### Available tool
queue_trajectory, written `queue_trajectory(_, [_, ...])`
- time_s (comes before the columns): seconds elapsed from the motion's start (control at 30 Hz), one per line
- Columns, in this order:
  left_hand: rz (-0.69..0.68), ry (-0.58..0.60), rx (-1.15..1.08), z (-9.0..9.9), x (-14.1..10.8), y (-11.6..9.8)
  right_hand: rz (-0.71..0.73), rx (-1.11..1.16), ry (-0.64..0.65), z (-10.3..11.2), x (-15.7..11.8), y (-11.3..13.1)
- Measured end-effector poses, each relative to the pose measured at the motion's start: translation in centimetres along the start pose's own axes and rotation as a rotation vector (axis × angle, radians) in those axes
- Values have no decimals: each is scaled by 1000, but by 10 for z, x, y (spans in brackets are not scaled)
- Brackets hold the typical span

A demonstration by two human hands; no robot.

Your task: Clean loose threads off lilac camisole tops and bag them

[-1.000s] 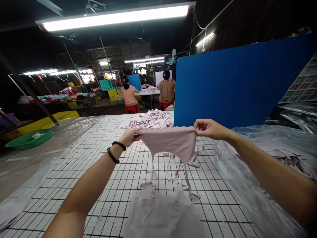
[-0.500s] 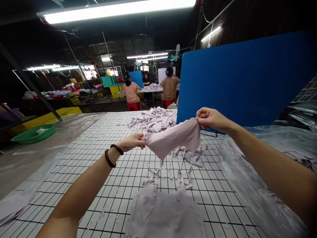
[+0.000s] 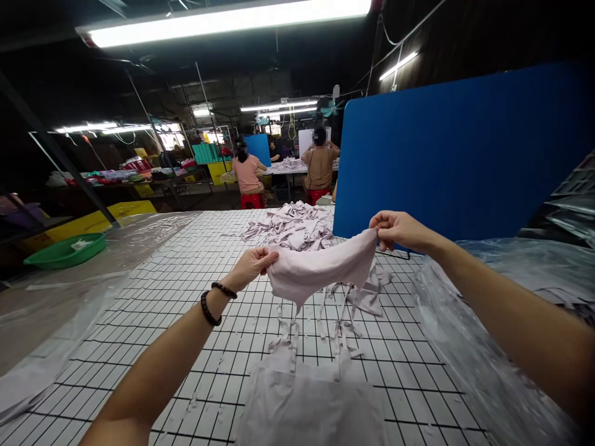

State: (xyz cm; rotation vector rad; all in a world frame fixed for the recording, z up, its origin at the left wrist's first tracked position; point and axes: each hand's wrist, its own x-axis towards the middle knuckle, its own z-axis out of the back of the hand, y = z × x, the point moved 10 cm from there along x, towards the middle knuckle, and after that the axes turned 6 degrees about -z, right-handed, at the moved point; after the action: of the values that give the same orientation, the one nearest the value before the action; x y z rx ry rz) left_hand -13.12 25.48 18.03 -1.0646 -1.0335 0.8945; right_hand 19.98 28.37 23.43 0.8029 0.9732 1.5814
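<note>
A pale lilac-grey piece of fabric (image 3: 320,269) hangs stretched between my two hands above the table. My left hand (image 3: 253,267) pinches its left end between thumb and fingers. At the upper right corner, my right hand (image 3: 400,230) is closed on the fabric's edge. Pointed lower corners hang down from it. Below, on the gridded table top (image 3: 204,347), lies a strapped garment (image 3: 316,402) of the same colour, its thin straps pointing away from me. Another crumpled fabric piece (image 3: 369,294) lies behind the straps, partly hidden by the held cloth.
A heap of similar fabric (image 3: 297,226) covers the far middle of the table. A tall blue panel (image 3: 432,155) stands at the back right. Clear plastic sheeting (image 3: 455,322) lies along the right. Left is a green basket (image 3: 67,253). Several people sit at a farther table.
The fabric's upper edge now sags, and its front face has turned. My right hand has lowered slightly; both hands keep hold of the cloth.
</note>
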Motion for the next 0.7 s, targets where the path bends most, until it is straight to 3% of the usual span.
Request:
queue_trajectory(0.27, [-133, -120, -124, 10, 1, -22, -31, 14, -39, 3, -2, -17])
queue_trajectory(0.47, [-40, -85, -301, 14, 4, -15, -118, 136, 21, -2, -1, -34])
queue_trajectory(0.57, [35, -37, -260, 8, 4, -6, -146, 238, 17, -3, -2, -42])
queue_trajectory(0.7, [85, -24, -99, 8, 15, 11, -195, 169, 167, -24, -1, -51])
